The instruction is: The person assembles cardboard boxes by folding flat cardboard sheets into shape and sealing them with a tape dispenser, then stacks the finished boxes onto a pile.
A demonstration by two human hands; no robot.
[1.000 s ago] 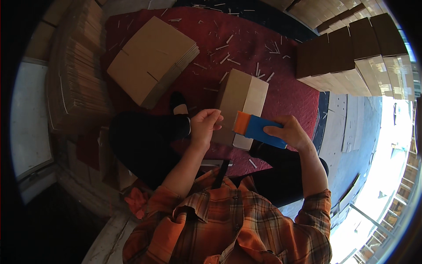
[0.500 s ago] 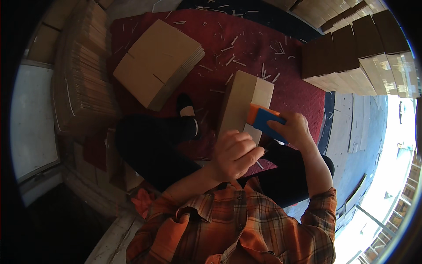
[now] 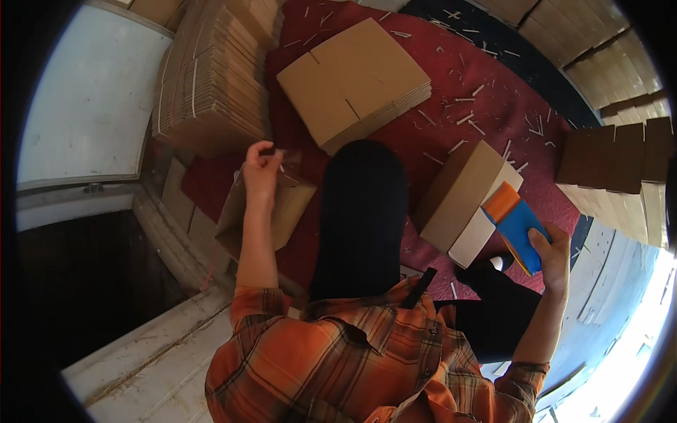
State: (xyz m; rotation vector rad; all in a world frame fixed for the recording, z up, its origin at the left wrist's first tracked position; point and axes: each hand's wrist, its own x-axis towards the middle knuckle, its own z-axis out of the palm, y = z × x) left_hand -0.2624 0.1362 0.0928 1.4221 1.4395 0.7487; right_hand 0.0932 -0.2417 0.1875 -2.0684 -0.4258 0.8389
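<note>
My right hand [image 3: 556,261] grips a flat blue and orange hand tool [image 3: 523,233], thumb on its blue face; I cannot tell its exact kind. The orange end lies over the near right end of a closed brown carton [image 3: 451,194], where a pale flap [image 3: 471,240] sticks out. At the left, my raised left hand [image 3: 261,173] has its fingers pinched together by an open carton [image 3: 293,211]. Something small and pale shows at the fingertips, with a see-through patch beside it, too unclear to name.
Folded flat cartons [image 3: 356,77] are piled on the red floor cloth [image 3: 493,84]. A tall strapped stack of flat cartons [image 3: 211,84] stands left, and made-up cartons [image 3: 606,169] stand at the right. White paper scraps litter the cloth. My bent knee [image 3: 363,190] rises between both hands.
My left hand has gone from beside the closed carton to the open carton at the left. My right hand still holds the blue and orange tool. The view has swung left.
</note>
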